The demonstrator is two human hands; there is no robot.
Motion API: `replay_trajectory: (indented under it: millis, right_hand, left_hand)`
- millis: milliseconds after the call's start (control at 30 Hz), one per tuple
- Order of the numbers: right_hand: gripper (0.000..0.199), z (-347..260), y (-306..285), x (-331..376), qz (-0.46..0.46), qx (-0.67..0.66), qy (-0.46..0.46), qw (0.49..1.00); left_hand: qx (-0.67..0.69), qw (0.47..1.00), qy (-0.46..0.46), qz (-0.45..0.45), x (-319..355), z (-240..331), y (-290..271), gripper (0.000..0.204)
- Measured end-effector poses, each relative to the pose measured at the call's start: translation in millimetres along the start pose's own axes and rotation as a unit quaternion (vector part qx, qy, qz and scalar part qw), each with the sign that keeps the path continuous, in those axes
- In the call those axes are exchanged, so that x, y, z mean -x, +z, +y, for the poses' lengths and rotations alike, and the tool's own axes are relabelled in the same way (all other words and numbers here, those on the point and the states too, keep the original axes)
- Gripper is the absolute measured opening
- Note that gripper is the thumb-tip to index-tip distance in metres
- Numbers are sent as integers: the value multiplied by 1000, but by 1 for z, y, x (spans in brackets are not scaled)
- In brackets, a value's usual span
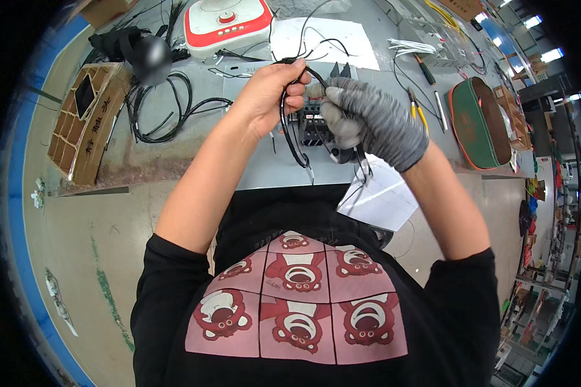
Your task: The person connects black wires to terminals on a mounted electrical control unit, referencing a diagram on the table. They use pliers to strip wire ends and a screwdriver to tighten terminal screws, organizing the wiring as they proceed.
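Black cable (284,109) runs in a loop between my two hands above the near part of the workbench. Bare, my left hand (274,95) pinches it between thumb and fingers. My right hand (371,119), in a grey knitted glove, is closed on the same cable just to the right. The cable's lower end hangs in a curve with a thin light tip. Below and behind the hands sits a dark block of electrical components (313,126) on a grey metal plate (258,169), partly hidden by the glove. White paper sheets (384,197) lie at the bench's front edge.
Coiled black cable (158,122) and a divided cardboard box (90,129) lie at left. A red and white machine (228,26) stands behind. On the right are a screwdriver (425,69), yellow-handled pliers (418,111), white cable ties (413,46) and a green bag (474,126).
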State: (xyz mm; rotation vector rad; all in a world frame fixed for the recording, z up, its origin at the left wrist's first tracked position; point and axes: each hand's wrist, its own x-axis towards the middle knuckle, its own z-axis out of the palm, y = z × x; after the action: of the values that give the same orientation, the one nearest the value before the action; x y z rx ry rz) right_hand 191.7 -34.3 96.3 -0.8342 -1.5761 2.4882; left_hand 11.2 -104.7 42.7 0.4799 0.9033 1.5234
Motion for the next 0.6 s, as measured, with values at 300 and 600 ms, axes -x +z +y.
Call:
replay_trajectory:
  millis: [300, 600]
  right_hand:
    - [33, 6, -15, 12, -54, 47, -59, 996]
    - [33, 74, -5, 43, -29, -218, -21, 975]
  left_hand:
    - [-25, 1000, -4, 8, -6, 8, 3, 27]
    - [-68, 995, -72, -24, 0, -32, -2, 23]
